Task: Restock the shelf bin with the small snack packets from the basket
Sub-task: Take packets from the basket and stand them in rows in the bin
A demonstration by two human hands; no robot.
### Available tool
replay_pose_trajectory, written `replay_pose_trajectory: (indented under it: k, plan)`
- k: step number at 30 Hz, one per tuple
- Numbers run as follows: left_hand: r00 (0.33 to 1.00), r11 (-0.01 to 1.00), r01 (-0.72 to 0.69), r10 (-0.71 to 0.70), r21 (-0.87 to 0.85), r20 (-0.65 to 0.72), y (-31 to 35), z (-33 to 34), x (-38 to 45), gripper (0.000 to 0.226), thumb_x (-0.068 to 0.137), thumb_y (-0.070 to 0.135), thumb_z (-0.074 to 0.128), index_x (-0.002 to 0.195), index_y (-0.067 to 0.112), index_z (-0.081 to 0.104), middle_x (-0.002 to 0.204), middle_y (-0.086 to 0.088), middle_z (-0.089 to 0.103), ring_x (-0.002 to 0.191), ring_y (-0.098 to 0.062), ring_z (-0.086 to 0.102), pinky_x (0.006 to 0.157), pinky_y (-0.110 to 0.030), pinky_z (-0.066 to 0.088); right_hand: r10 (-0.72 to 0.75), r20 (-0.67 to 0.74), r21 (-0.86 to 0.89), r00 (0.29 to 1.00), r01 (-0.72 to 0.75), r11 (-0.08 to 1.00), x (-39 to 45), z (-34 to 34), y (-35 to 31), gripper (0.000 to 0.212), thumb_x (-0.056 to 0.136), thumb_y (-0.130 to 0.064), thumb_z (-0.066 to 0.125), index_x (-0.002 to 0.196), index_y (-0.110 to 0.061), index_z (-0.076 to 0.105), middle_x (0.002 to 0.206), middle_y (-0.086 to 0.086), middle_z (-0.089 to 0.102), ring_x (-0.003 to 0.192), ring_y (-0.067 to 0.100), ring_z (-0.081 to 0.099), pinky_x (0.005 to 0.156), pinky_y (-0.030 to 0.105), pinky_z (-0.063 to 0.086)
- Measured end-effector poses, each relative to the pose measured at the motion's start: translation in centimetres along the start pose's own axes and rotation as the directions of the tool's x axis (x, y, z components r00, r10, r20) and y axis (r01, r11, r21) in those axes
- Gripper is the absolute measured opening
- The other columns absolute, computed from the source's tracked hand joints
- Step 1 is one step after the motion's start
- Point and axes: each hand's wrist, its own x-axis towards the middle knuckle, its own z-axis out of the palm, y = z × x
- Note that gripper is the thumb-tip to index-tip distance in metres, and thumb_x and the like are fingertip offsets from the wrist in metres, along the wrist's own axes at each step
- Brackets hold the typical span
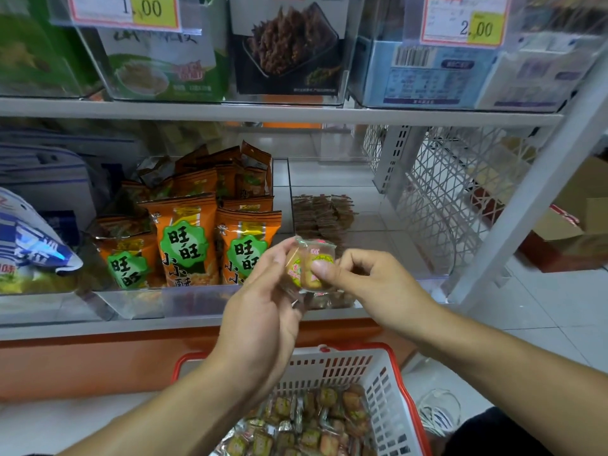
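Clear crinkly wrap is the main hazard in the head view: the small snack packets (311,266) are slick and loose against each other, held just in front of the clear shelf bin (371,225) and above the basket (388,366). The left hand (263,311) cups them from below with curled fingers, and the right hand (368,278) pinches the top one, its thumb pressed flat on the face. Both hands hold the same little bunch, so if one lets go too soon a packet could slide out and drop short of the bin onto the shelf edge, or back into the basket. A toss from here could also land next door among the orange packets (184,238), just left of the bin. How many packets are in the bunch is hard to tell; I would guess two or three.

The packets themselves are small and squarish, with clear film and a green and yellow round label over a tan biscuit-like filling. Many more of the same lie heaped in the basket, below the bin and nearest the camera. The bin already holds a low stack of brown packets (322,212) toward its back, with bare floor in front of them, so I judge plenty of restocking remains.
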Motion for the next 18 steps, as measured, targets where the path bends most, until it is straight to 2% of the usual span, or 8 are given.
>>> replay_pose_trajectory:
  k: [2,5,8,10,12,14,16,18]
  plan:
    - [0.998,0.995,-0.058,0.057,0.078,0.012,-0.4,-0.3,-0.1,0.035,0.107,0.022,0.038,0.127,0.014,0.065,0.122,-0.011,0.074,0.117,-0.021,0.068,0.102,-0.032,0.05,0.157,0.109,0.306,0.982,-0.183,0.934,-0.5,1.0,-0.2,0.044,0.075,-0.057,0.079,0.083,-0.017,0.061,0.091,0.01,0.071,0.082,0.021,0.065,0.076,0.036,0.053]
    - [0.984,0.904,-0.175,0.164,0.39,0.062,-0.7,-0.4,0.0,0.031,0.109,0.021,0.038,0.123,0.028,0.065,0.113,0.015,0.076,0.111,-0.004,0.069,0.086,-0.013,0.053,0.225,0.26,0.482,0.939,-0.328,0.813,-1.2,2.2,-0.3,0.051,0.082,-0.053,0.071,0.125,-0.026,0.065,0.117,0.003,0.074,0.108,0.018,0.07,0.084,0.036,0.057]
    - [0.976,0.832,-0.217,0.195,0.511,0.096,-0.2,-0.2,0.7,0.027,0.106,0.029,0.038,0.117,0.029,0.063,0.107,0.009,0.075,0.106,-0.006,0.069,0.097,-0.029,0.053,0.18,0.305,0.561,0.935,-0.329,0.76,-1.2,2.2,-0.7,0.044,0.084,-0.045,0.07,0.122,-0.023,0.072,0.118,0.003,0.074,0.11,0.016,0.069,0.086,0.036,0.057]
    - [0.968,0.781,-0.247,0.179,0.574,0.174,-0.1,-0.3,0.8,0.037,0.096,0.053,0.051,0.129,0.038,0.057,0.123,0.021,0.068,0.117,0.009,0.059,0.098,-0.016,0.046,0.14,0.251,0.577,0.958,-0.264,0.772,-0.2,1.5,-0.8,0.036,0.087,-0.035,0.071,0.12,-0.022,0.072,0.117,0.005,0.075,0.109,0.019,0.069,0.088,0.037,0.056]
    - [0.969,0.646,-0.244,0.14,0.724,0.201,-0.6,-0.7,0.8,0.064,0.082,0.072,0.05,0.143,0.056,0.04,0.151,0.035,0.041,0.141,0.017,0.03,0.114,-0.018,0.027,0.115,0.067,0.507,0.991,-0.133,0.852,1.8,0.0,-0.4,0.027,0.091,-0.021,0.071,0.117,-0.016,0.07,0.111,0.007,0.076,0.103,0.021,0.071,0.085,0.03,0.058]
    - [0.963,0.463,-0.269,0.131,0.845,0.234,-1.1,-0.9,0.9,0.071,0.084,0.07,0.052,0.149,0.059,0.027,0.161,0.039,0.011,0.145,0.021,-0.001,0.119,-0.024,0.009,0.113,-0.169,0.259,0.979,-0.066,0.964,4.6,-2.0,0.6,0.023,0.089,-0.015,0.074,0.11,-0.019,0.064,0.104,0.001,0.075,0.1,0.018,0.071,0.087,0.025,0.056]
    - [0.954,0.312,-0.3,0.107,0.901,0.28,-1.7,-0.8,1.3,0.076,0.091,0.06,0.06,0.155,0.052,0.019,0.161,0.04,-0.009,0.142,0.022,-0.019,0.117,-0.025,0.0,0.158,-0.285,-0.012,0.945,-0.168,0.986,7.4,-3.9,2.0,0.029,0.085,-0.018,0.078,0.109,-0.021,0.061,0.104,-0.003,0.071,0.094,0.012,0.066,0.081,0.022,0.052]
    - [0.957,0.243,-0.291,0.087,0.925,0.278,-2.1,-0.6,1.9,0.082,0.093,0.054,0.063,0.158,0.048,0.014,0.159,0.04,-0.019,0.142,0.018,-0.026,0.115,-0.025,-0.005,0.254,-0.292,-0.128,0.922,-0.301,0.945,10.0,-5.1,3.6,0.032,0.086,-0.017,0.076,0.114,-0.01,0.061,0.107,0.007,0.068,0.083,0.014,0.061,0.06,0.017,0.047]
